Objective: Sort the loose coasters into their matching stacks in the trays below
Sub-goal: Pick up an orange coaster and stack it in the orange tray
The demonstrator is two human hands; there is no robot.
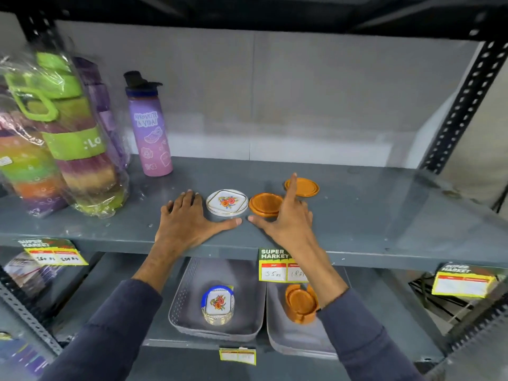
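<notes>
Lying flat and spread on the grey metal shelf: left hand, empty, thumb stretching toward the glossy white floral coaster just to its right. Sitting beside that: ribbed orange round coaster, a second orange coaster behind. Hovering over both, nearer them: right hand, open, forefinger raised, gripping nothing. Waiting below: floral stack in left tray, orange stack in right tray.

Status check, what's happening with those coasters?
Left hand flat, empty. Right hand reaching orange coaster. Floral coaster, second orange coaster loose. Nothing in the way.
</notes>
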